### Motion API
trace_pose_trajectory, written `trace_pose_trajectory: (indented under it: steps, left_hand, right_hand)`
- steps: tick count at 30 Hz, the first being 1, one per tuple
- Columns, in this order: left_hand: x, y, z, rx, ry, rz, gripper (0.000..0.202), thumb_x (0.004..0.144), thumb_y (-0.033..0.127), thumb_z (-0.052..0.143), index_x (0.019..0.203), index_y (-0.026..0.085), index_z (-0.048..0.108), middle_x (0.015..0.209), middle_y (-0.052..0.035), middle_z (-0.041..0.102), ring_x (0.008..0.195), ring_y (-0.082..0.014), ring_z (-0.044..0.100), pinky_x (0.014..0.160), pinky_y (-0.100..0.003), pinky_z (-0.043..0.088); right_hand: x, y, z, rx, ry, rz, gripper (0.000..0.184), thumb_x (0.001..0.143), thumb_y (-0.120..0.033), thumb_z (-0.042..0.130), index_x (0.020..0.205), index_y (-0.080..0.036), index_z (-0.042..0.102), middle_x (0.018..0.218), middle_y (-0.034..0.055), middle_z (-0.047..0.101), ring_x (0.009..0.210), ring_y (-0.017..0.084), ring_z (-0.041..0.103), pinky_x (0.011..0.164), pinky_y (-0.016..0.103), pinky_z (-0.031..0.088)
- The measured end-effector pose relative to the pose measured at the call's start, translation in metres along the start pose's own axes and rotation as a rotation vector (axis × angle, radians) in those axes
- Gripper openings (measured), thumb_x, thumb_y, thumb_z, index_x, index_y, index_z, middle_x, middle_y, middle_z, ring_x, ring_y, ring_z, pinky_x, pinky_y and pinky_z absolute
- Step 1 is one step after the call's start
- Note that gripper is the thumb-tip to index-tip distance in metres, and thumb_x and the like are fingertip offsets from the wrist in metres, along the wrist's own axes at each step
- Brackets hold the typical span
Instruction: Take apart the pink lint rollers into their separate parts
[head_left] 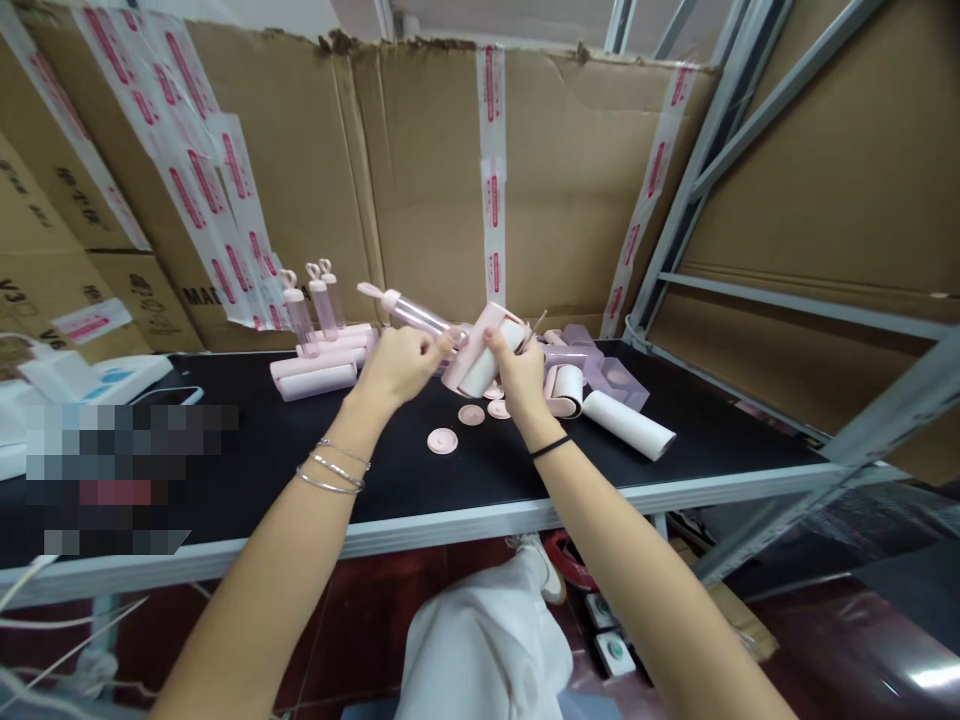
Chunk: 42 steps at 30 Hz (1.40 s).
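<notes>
My left hand [401, 365] is closed round the lower end of a lint roller's see-through purple handle [418, 314], which tilts up to the left to a pink loop. My right hand [521, 375] grips the pink lint roller head [474, 345] with its white roll, thumb on top. Handle and head meet between my hands; whether they are joined I cannot tell. Below them on the black table [390, 480] lie several round pink caps [442, 441]. By my right wrist are another pink head with a white roll [568, 388] and a loose white roll [628, 424].
Several lint rollers [319, 378] stand with handles upright at the left. Purple plastic pieces [616, 380] are heaped at the right. A phone [169, 396] and a white power strip [127, 378] lie far left. Taped cardboard [427, 180] walls the back; a metal frame [810, 315] bounds the right.
</notes>
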<state>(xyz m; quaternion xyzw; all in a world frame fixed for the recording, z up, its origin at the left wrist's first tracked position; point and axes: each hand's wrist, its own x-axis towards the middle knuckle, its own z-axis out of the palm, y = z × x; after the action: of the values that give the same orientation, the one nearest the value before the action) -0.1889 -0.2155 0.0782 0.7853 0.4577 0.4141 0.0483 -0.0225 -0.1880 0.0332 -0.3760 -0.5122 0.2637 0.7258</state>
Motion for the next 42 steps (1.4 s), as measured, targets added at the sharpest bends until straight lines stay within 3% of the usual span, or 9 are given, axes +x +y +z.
trace_pose_trajectory:
  steps: [3,6,9,11,14,19,25,34,42]
  left_hand:
    - [-0.003,-0.005,-0.005,-0.157,0.181,0.152,0.065,0.092,0.062,0.027,0.054,0.018,0.055,0.039,0.0008,0.047,0.04,-0.0106,0.049,0.049,-0.024,0.038]
    - [-0.004,-0.009,0.005,-0.171,0.349,0.266,0.054,0.096,0.055,0.028,0.092,0.016,0.065,0.067,-0.0032,0.065,0.063,-0.0127,0.062,0.065,-0.026,0.048]
    - [-0.001,-0.008,0.016,-0.042,0.299,0.336,0.05,0.094,0.055,0.037,0.116,0.016,0.059,0.109,-0.0105,0.066,0.103,-0.0188,0.061,0.09,-0.034,0.048]
    - [0.003,-0.008,0.019,-0.016,0.134,0.334,0.05,0.094,0.054,0.036,0.116,0.016,0.06,0.115,-0.0114,0.064,0.109,-0.0205,0.058,0.095,-0.036,0.046]
    - [0.006,-0.014,0.015,-0.036,-0.059,0.246,0.045,0.093,0.051,0.041,0.108,0.017,0.065,0.105,-0.0085,0.066,0.101,-0.02,0.061,0.095,-0.037,0.046]
    - [0.007,-0.028,-0.003,-0.041,-0.159,0.163,0.044,0.087,0.055,0.049,0.103,0.018,0.068,0.102,-0.007,0.068,0.096,-0.0207,0.062,0.092,-0.037,0.047]
    - [0.006,-0.028,-0.008,0.069,-0.143,0.287,0.056,0.091,0.061,0.035,0.103,0.016,0.067,0.1,-0.0094,0.068,0.094,-0.0206,0.062,0.089,-0.034,0.047]
    - [0.008,-0.035,0.006,0.139,-0.022,0.352,0.056,0.096,0.054,0.023,0.098,0.015,0.063,0.093,-0.0102,0.066,0.091,-0.0204,0.062,0.086,-0.033,0.048]
    - [0.01,-0.037,0.011,0.143,0.012,0.347,0.048,0.095,0.052,0.028,0.092,0.017,0.061,0.091,-0.0096,0.066,0.089,-0.0202,0.062,0.084,-0.033,0.048]
  right_hand:
    - [-0.002,-0.003,-0.001,-0.116,0.007,-0.043,0.052,0.066,-0.058,0.069,0.097,-0.018,0.059,0.097,0.0079,0.068,0.088,0.022,0.062,0.082,0.035,0.048]
    - [-0.006,-0.004,0.001,-0.227,-0.085,-0.079,0.051,0.063,-0.055,0.072,0.096,-0.018,0.061,0.096,0.0079,0.068,0.09,0.024,0.061,0.084,0.037,0.046]
    - [-0.01,-0.003,0.005,-0.279,-0.251,-0.127,0.048,0.065,-0.053,0.072,0.097,-0.018,0.063,0.093,0.0071,0.067,0.09,0.024,0.06,0.081,0.036,0.045]
    - [-0.011,-0.001,0.007,-0.291,-0.364,-0.156,0.047,0.066,-0.051,0.071,0.097,-0.017,0.063,0.091,0.0065,0.067,0.086,0.023,0.059,0.077,0.035,0.045]
    - [-0.013,0.001,0.008,-0.314,-0.477,-0.189,0.048,0.067,-0.049,0.072,0.1,-0.016,0.062,0.09,0.0055,0.067,0.085,0.022,0.058,0.075,0.034,0.045]
    - [-0.014,-0.001,0.009,-0.334,-0.607,-0.198,0.048,0.067,-0.052,0.072,0.098,-0.017,0.063,0.087,0.0031,0.065,0.08,0.02,0.056,0.071,0.032,0.043]
    - [-0.014,-0.001,0.009,-0.286,-0.645,-0.184,0.048,0.068,-0.052,0.07,0.1,-0.017,0.061,0.089,0.0024,0.064,0.079,0.018,0.056,0.072,0.032,0.043]
    - [-0.005,0.007,0.013,-0.296,-0.684,-0.223,0.045,0.07,-0.05,0.065,0.099,-0.017,0.059,0.087,0.0017,0.061,0.082,0.02,0.054,0.074,0.033,0.043]
    - [-0.003,0.007,0.012,-0.276,-0.687,-0.207,0.039,0.068,-0.047,0.065,0.094,-0.018,0.057,0.085,0.0001,0.059,0.082,0.019,0.053,0.076,0.033,0.043]
